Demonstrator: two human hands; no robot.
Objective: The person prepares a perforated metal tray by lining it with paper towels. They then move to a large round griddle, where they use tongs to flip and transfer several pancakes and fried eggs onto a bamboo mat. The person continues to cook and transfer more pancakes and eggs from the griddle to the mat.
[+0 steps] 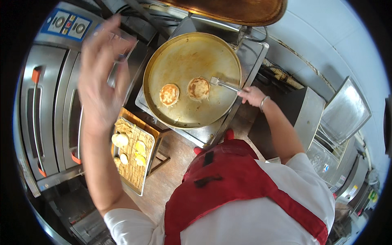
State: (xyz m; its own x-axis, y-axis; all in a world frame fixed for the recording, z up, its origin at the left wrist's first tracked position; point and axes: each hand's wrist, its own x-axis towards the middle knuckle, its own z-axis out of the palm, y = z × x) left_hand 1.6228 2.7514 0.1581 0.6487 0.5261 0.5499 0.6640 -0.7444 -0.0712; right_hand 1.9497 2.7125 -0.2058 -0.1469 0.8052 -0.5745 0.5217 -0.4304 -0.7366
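Observation:
My right hand [252, 96], with a bracelet at the wrist, grips what look like metal kitchen tongs [226, 85]. Their slotted tip is at the right edge of a browned round flatbread [199, 88] on a large round griddle pan [190, 58]. A second browned flatbread [169, 95] lies to its left, apart from it. My left hand [102, 70] is raised at the left, close to the camera and blurred by motion. Its fingers are spread, and nothing shows gripped in them. A clear, sharp-edged object [131, 50] appears behind those fingers, partly hidden.
A tray [143, 183] with a slatted mat bears pale rounds and yellow pieces, below left of the pan. Steel ovens [46, 101] with orange-ended handles line the left. The pan's raised lid [226, 10] hangs at the back. Steel cabinets [291, 122] stand right, beside a white wall [330, 33].

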